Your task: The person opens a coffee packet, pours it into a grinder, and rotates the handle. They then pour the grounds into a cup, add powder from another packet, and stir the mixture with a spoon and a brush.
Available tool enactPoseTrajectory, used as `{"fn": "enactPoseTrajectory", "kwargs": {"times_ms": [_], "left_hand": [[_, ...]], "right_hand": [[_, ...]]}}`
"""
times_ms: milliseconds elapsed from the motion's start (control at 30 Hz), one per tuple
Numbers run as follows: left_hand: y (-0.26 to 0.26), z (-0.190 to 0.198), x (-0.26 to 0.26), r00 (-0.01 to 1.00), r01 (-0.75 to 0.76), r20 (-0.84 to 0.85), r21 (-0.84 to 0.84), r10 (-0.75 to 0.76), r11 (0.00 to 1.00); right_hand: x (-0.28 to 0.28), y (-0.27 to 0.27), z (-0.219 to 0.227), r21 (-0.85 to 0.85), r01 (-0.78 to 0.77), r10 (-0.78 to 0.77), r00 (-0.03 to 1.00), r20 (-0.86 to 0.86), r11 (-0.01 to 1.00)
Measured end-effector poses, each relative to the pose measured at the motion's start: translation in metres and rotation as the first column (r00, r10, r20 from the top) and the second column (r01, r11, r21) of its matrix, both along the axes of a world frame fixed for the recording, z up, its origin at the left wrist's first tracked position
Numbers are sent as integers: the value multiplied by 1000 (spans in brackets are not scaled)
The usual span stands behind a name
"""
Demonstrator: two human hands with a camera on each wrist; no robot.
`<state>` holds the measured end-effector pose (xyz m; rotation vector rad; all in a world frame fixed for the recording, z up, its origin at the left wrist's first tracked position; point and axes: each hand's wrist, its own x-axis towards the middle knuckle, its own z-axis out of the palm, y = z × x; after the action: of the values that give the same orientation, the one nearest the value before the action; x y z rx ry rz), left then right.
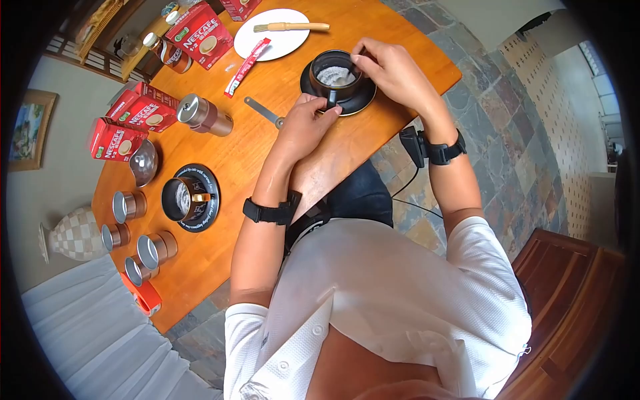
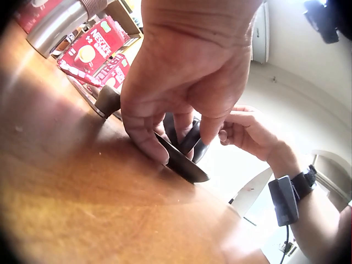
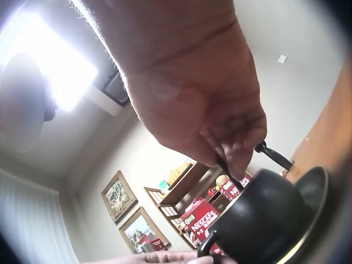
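A black cup (image 1: 335, 75) with whitish, swirled contents stands on a black saucer (image 1: 361, 107) near the table's edge. My left hand (image 1: 308, 125) pinches the cup's handle, its fingers right at the saucer's rim in the left wrist view. Above the cup, my right hand (image 1: 395, 70) has its fingertips at the rim. In the right wrist view it pinches a thin dark utensil handle (image 3: 224, 165) that slants down to the cup; the utensil's lower end is hidden. A flat metal utensil (image 1: 261, 110) lies beside my left hand.
A white plate (image 1: 288, 45) holds a wooden brush (image 1: 293, 27) and a red sachet (image 1: 247, 69). Left of these stand a metal shaker (image 1: 200, 115), Nescafe boxes (image 1: 202, 35) and a glass jar (image 1: 172, 57). A second black cup (image 1: 179, 200) and several metal tins (image 1: 157, 249) occupy the left side.
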<state>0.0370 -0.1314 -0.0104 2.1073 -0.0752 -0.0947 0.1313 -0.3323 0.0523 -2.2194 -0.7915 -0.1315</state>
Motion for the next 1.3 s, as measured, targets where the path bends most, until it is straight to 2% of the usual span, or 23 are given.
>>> {"fn": "enactPoseTrajectory", "kwargs": {"times_ms": [33,67,133,167,233,400,467,567,633,667,733,767,800,867,1000,1067,1100,1167,1300], "left_hand": [[0,0,0,1000,4,8,5,-4,1000],[0,0,-1,1000,3,9,4,-3,1000],[0,-3,-1,1000,-6,24,-8,7,1000],[0,-4,0,1000,-8,27,-13,9,1000],[0,-7,0,996,-14,85,-34,17,999],[7,-16,2,991,48,124,-30,-44,998],[10,-19,8,977,121,177,-9,-118,993],[12,-20,9,949,191,244,53,-199,980],[13,-12,8,992,124,14,-107,-124,986],[11,-5,7,989,146,25,-107,-144,983],[10,6,5,986,101,-111,-194,-124,976],[14,5,7,973,168,-132,-146,-188,975],[13,6,7,971,181,-129,-144,-199,973],[12,7,6,975,162,-127,-147,-181,976],[11,9,6,975,163,-133,-128,-180,978],[11,9,7,975,165,-131,-123,-181,979],[13,6,6,974,162,-140,-118,-178,980],[14,2,8,977,190,-78,-97,-198,977],[6,3,3,991,97,-77,-157,-110,983]], "right_hand": [[0,3,-2,103,-65,74,993,-88,993],[0,8,-2,102,-66,75,993,-87,993],[1,16,1,55,27,-26,999,-21,998],[3,16,1,50,25,-24,1000,-17,998],[7,16,-2,53,63,-70,986,154,997],[-4,8,-2,19,83,-85,963,254,996],[-13,8,0,-18,83,-76,961,267,996],[-21,12,5,23,-41,38,992,118,999],[-22,18,7,58,-97,95,995,36,994],[-21,21,6,82,-118,119,993,0,990],[-14,26,4,58,-88,86,995,44,994],[-11,26,4,37,-78,75,994,74,996],[-9,25,4,38,-66,63,995,77,997],[-7,23,4,-58,-31,42,981,190,998],[-12,17,11,-91,-25,42,981,191,996],[-19,18,14,-165,-13,45,981,190,986],[-23,19,16,-158,-16,46,982,182,987],[-32,25,27,-207,-100,112,993,46,973],[-12,42,14,-54,-200,204,976,80,978]]}}
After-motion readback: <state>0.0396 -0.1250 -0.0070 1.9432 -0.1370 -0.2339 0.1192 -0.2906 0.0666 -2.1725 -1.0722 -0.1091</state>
